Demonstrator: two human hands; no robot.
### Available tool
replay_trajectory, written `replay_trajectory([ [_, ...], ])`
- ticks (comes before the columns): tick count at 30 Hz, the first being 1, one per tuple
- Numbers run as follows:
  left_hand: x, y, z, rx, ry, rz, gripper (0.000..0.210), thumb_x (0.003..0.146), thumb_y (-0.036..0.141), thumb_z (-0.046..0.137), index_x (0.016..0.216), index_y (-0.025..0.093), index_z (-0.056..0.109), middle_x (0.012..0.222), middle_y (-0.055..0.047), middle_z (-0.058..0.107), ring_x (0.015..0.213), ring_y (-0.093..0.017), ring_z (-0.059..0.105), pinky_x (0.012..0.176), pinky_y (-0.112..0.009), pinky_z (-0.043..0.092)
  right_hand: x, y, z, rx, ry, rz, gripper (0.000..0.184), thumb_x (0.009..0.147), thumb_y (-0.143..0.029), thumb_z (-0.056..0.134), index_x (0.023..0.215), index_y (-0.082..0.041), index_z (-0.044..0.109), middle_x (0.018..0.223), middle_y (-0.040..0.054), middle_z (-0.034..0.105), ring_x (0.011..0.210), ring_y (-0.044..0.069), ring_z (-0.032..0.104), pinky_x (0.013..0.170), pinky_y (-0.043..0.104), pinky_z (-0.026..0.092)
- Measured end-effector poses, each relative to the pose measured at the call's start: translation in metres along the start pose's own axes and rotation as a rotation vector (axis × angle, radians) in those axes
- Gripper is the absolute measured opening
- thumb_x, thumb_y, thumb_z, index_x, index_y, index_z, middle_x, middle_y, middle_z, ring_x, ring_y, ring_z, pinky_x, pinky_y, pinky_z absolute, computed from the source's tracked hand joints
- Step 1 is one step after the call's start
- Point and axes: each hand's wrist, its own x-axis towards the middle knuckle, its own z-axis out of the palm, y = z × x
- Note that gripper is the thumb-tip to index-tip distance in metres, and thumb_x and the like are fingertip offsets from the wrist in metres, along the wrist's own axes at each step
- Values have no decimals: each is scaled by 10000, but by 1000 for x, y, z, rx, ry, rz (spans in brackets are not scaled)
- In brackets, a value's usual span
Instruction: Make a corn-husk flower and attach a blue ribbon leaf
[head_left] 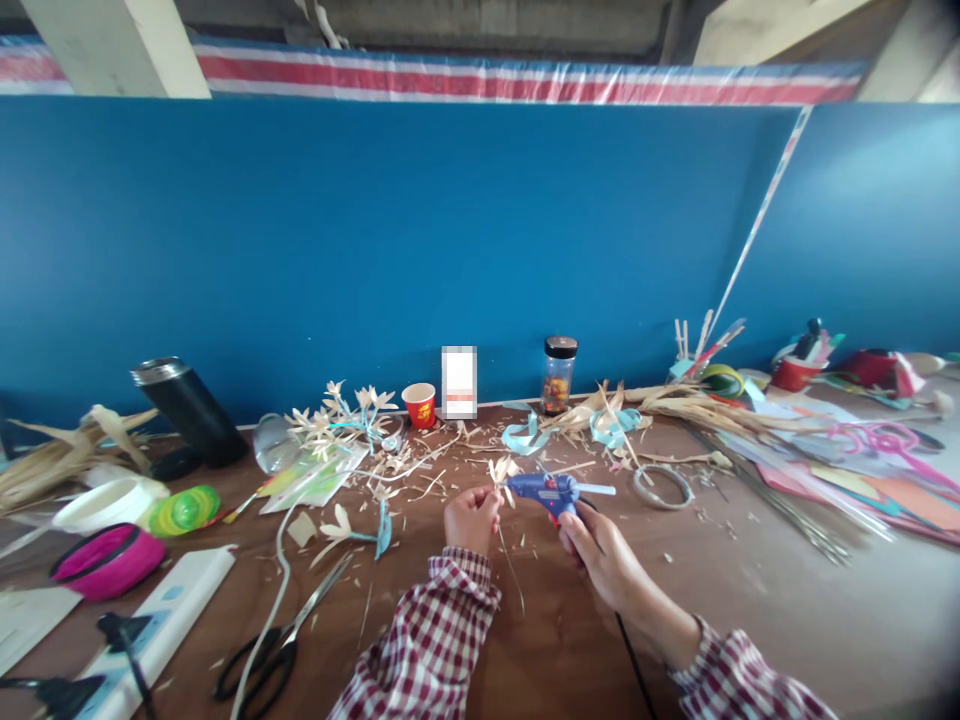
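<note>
Your left hand [471, 517]: grip pinched on one pale flower [502, 469]. Your right hand [600, 548]: grip wrapped around one blue glue gun [546, 488], flower at its nine o'clock. Scissors [291, 632]: on the surface [551, 645], eight o'clock from both.

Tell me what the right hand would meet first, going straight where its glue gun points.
The glue gun would probably meet the pale flower in the left hand; whether they already touch is unclear.

A blue partition [450, 230], topped by a red, white and blue striped band [450, 80], faces you across a brown tabletop [551, 640]; a pale column [124, 45] rises behind the partition at your left, and light glosses the tabletop's right side.
</note>
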Motion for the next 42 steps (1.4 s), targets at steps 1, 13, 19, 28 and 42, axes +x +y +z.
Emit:
replay_trajectory([
  [1,0,0,0,-5,-1,0,182,601,273,641,681,110,636,473,24,563,336,-45,406,346,-169,308,0,-1,0,0,1,0,327,874,-477,362,729,-188,410,562,-45,399,468,82,383,424,194,317],
  [13,0,-1,1,-8,-5,15,192,597,288,647,679,114,645,486,15,575,341,-49,411,351,-175,317,0,-3,-1,-30,27,-32,346,872,-480,362,754,-174,474,553,-38,412,471,91,385,440,208,319],
  [19,-1,0,1,22,-5,19,187,611,290,630,660,110,638,444,24,542,337,-49,398,344,-171,296,0,-1,-1,-48,15,-11,340,876,-477,361,749,-179,462,565,-43,420,467,87,388,441,207,317],
  [28,-2,0,2,1,-8,20,177,602,296,639,619,120,635,470,21,560,335,-46,402,347,-173,308,1,-1,0,-46,22,-33,338,876,-466,367,749,-173,477,571,-33,434,479,90,395,443,210,321],
  [42,-1,0,1,-18,1,18,183,590,286,652,651,113,644,459,21,557,336,-51,404,347,-176,308,0,1,-2,-113,44,-50,336,879,-459,365,711,-183,456,573,-24,470,494,100,412,465,214,326],
])
